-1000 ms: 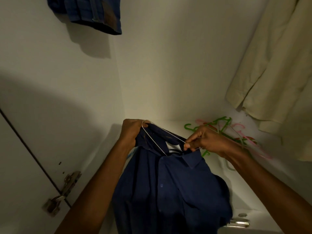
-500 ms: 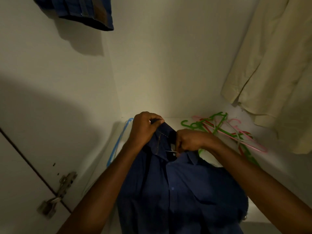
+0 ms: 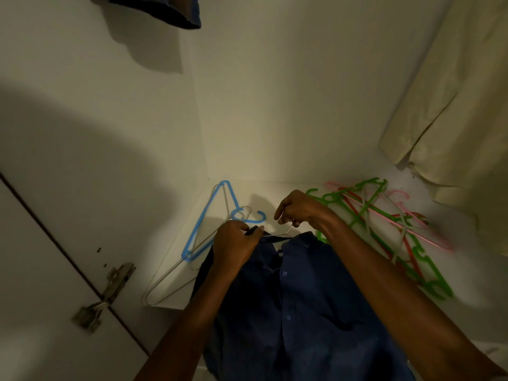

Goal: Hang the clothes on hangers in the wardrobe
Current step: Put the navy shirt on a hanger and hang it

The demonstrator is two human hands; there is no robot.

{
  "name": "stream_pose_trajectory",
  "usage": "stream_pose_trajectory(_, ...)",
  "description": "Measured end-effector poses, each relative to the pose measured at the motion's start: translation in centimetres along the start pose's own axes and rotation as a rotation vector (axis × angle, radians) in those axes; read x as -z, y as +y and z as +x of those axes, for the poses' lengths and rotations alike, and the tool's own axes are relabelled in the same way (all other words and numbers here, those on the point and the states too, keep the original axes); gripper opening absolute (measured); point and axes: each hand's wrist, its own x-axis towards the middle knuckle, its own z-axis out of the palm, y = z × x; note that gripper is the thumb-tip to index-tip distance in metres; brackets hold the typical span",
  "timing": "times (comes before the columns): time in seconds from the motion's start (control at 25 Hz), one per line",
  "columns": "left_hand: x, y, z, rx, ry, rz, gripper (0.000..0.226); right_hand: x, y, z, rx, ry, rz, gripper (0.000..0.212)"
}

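Step in hand: you're seating the navy shirt (image 3: 297, 298) on a wire hanger (image 3: 286, 234), low over the wardrobe shelf (image 3: 176, 273). Your left hand (image 3: 236, 248) grips the collar at the left shoulder. Your right hand (image 3: 298, 209) pinches the hanger's neck just above the collar. The two hands sit close together, not touching. Most of the wire is hidden inside the shirt, so I can't tell if both shoulders are on.

Next, I'd say: check the right shoulder is seated, square the collar, then lift by the hook to the rail. The rail isn't in view.

Versus half a second ago: your hands were bunched together at the collar; now the right one has come up and off to the hook, exposing wire. The view has dropped, so the blue hanger (image 3: 204, 224) and a spare wire hanger (image 3: 176, 273) on the shelf now show in full. The green, red and pink hangers (image 3: 379, 229) lie to the right, under the cream garment (image 3: 461, 105).
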Motion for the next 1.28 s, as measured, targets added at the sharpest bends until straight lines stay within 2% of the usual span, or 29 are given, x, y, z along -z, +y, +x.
stream_pose_trajectory(0.08,0.7,-0.3,-0.4,0.026,0.078,0.069,0.049,-0.6,0.8,0.7,0.007,-0.001,0.002,0.014)
stream_pose_trajectory(0.2,1.7,0.6,-3.2,-0.064,0.24,0.137,0.038,-2.1,2.8,1.3,-0.032,0.051,0.011,0.011)
stream_pose_trajectory(0.24,1.4,1.4,-5.0,-0.103,0.189,0.139,0.045,-2.5,3.5,1.4,-0.044,0.081,0.035,0.009)
stream_pose_trajectory(0.32,-0.5,2.8,-9.0,-0.103,-0.058,0.288,0.069,-2.8,4.3,1.1,-0.041,0.119,0.084,0.007)
stream_pose_trajectory(0.36,-1.7,3.1,-10.7,-0.114,-0.164,0.385,0.073,-2.8,4.5,0.9,-0.027,0.128,0.101,0.011)
stream_pose_trajectory(0.44,-3.8,2.7,-11.8,-0.12,-0.288,0.365,0.064,-2.4,4.5,0.5,0.009,0.137,0.101,0.017)
stream_pose_trajectory(0.56,-4.2,0.9,-11.0,-0.107,-0.393,0.07,0.045,-1.0,4.2,0.6,0.068,0.194,0.01,0.016)
stream_pose_trajectory(0.72,-4.0,-0.7,-10.6,-0.279,-0.505,-0.097,0.024,0.6,3.5,2.1,0.145,0.261,-0.06,0.015)
stream_pose_trajectory(0.88,-3.1,-1.7,-11.4,-0.38,-0.672,-0.283,0.021,-4.0,4.8,3.8,0.098,0.178,-0.311,0.025)
stream_pose_trajectory(0.96,-2.7,-1.6,-11.6,-0.337,-0.652,-0.289,0.027,-5.9,6.1,4.0,0.108,0.202,-0.391,0.026)
stream_pose_trajectory(1.08,-1.9,-0.9,-11.1,-0.067,-0.455,-0.431,0.036,-5.6,5.8,3.7,0.102,0.215,-0.339,0.025)
stream_pose_trajectory(1.12,-1.8,-1.0,-10.6,-0.001,-0.365,-0.409,0.035,-5.0,5.3,3.3,0.075,0.2,-0.303,0.031)
stream_pose_trajectory(1.2,-1.8,-1.3,-9.7,0.008,-0.256,-0.24,0.028,-3.8,4.5,1.9,0.034,0.208,-0.203,0.041)
stream_pose_trajectory(1.28,-2.2,-1.5,-9.2,-0.015,-0.239,-0.13,0.021,-3.3,4.2,-0.4,0.082,0.349,-0.171,0.031)
